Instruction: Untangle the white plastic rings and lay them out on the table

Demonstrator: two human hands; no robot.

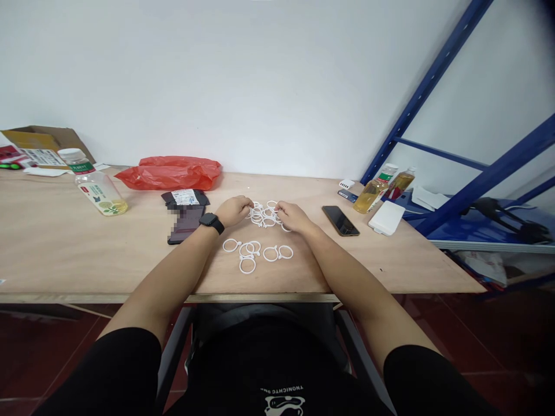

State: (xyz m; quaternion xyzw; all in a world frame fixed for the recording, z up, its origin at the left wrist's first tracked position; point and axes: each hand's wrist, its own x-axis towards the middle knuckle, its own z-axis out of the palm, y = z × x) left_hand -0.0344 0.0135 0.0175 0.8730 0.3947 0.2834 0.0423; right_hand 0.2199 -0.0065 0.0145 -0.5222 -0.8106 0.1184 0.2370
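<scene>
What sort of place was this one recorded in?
Probably a workroom or small workshop, though it could be a plain office corner: a bare-wood table stands along a plain white wall, with a blue metal rack on the right.

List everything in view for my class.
Table: one, light brown, centre
Wall: one, white, behind
Floor: one, red, below
Rack: one, blue, far right
Ring heap: uncountable, white, mid-table
Loose rings: six, white, nearer front
Bottles: three, clear, one left, two right
Phone: one, black, right
Flat item: one, dark, left
Packet: one, black, behind flat item
Bag: one, red, near wall
Carton: one, brown, far left
Case: one, white, right
Block: one, white, back right
Small box: one, blue, back right
Papers: several, white, sides
Chair: one, grey, bottom
Watch: one, black, left wrist
Shirt: one, black, bottom
Left hand: one, at heap's left
Right hand: one, at heap's right
</scene>
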